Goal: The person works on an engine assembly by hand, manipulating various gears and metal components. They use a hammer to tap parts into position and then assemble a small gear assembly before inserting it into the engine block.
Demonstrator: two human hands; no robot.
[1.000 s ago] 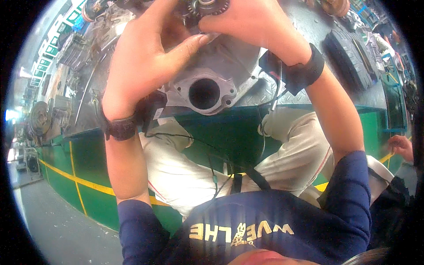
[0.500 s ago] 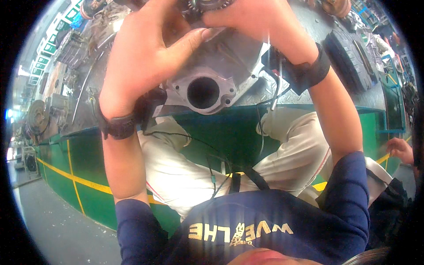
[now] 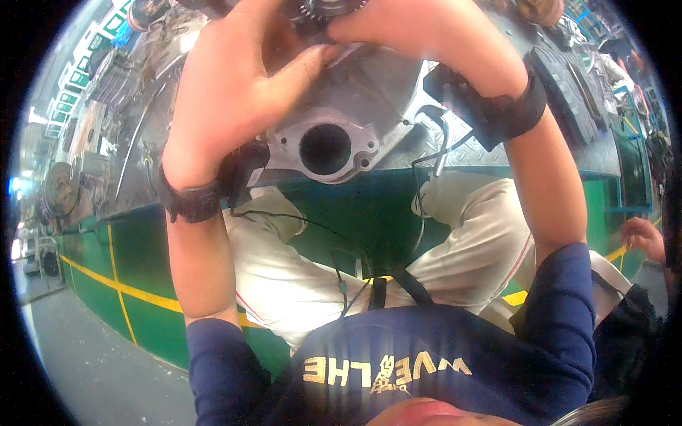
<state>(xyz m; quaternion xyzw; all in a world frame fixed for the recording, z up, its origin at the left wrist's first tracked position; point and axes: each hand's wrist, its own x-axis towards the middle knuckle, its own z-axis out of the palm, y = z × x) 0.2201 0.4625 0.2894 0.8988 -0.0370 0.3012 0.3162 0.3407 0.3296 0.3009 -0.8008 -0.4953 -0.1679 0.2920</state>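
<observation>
The left hand is staying spread flat against the grey cast-metal housing with the round bore, thumb pressing toward the small toothed metal gear at the top edge. The right hand is still curling its fingers onto that gear; hardly anything is shifting, so the fitting is seemingly continuing.

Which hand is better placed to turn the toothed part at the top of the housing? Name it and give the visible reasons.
Right, probably. The right hand already grips the toothed part at the frame's top, while the left hand lies flat against the grey metal housing, seemingly bracing it.
</observation>
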